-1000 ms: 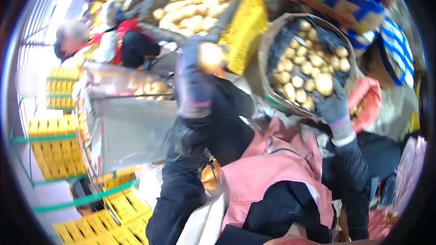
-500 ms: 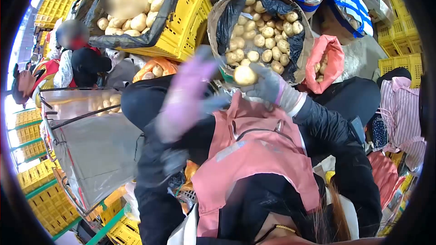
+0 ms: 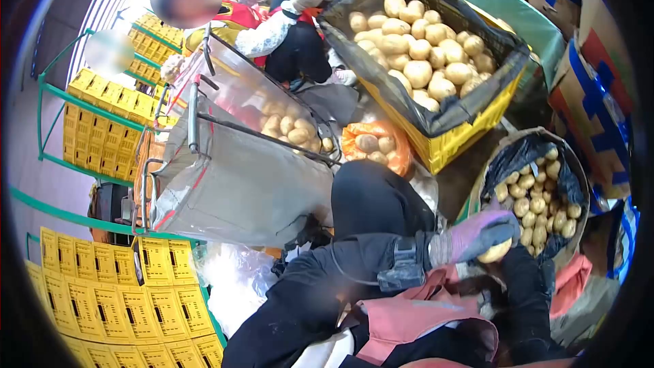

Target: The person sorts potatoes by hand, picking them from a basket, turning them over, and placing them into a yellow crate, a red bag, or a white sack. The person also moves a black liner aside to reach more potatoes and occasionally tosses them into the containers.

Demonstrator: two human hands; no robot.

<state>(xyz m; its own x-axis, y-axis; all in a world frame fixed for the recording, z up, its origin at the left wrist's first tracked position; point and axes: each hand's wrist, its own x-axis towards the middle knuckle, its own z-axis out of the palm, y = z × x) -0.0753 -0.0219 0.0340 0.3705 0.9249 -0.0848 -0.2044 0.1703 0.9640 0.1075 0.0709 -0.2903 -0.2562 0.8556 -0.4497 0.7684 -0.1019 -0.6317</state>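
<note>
My left hand (image 3: 473,237), in a purple and grey glove, has its fingers curled over a pale potato (image 3: 495,252). Just beyond it stands a round container (image 3: 479,180) lined with black plastic and holding several potatoes (image 3: 538,204). My right sleeve (image 3: 524,293) reaches up beside the held potato. The fingers of my right hand are hidden there, so its grip cannot be seen. A pink apron (image 3: 422,324) covers my front.
A yellow crate (image 3: 446,146) with a black liner holds a heap of potatoes. An orange net bag (image 3: 402,153) and a grey sheet-covered frame (image 3: 238,184) stand closer. A co-worker (image 3: 293,48) sits beyond. Stacked yellow crates (image 3: 116,313) are at left.
The view has swung left, putting the round container at right. My left hand was blurred and apart; now it is on a potato. Earlier my right hand held a potato.
</note>
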